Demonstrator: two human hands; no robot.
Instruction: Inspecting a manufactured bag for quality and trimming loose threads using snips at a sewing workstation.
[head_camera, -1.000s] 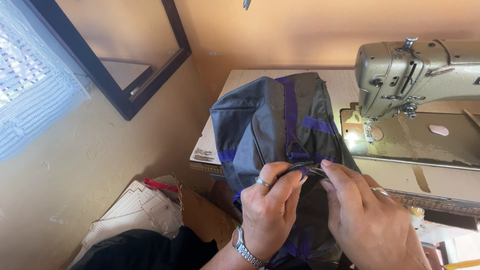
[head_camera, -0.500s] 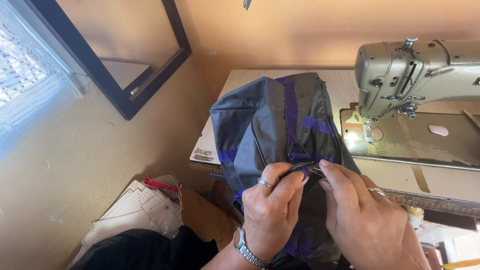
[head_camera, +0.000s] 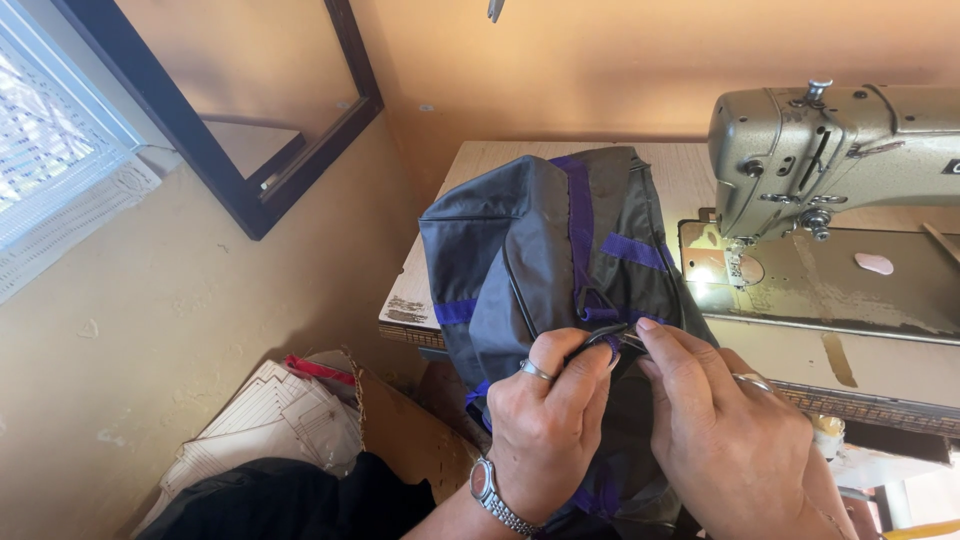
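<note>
A dark grey fabric bag with purple straps lies over the near left part of the sewing table and hangs off its edge. My left hand, with a ring and a metal wristwatch, pinches the bag's fabric at a small dark piece near a purple strap. My right hand, also ringed, grips the same spot from the right, fingertips meeting those of the left hand. What lies between the fingertips is mostly hidden.
A beige-green sewing machine stands on the table at the right, its metal bed plate beside the bag. A dark-framed window is at the left. Cardboard and paper patterns lie on the floor below.
Both hands stay pinched on the bag at the same spot; the fingers shifted only slightly.
</note>
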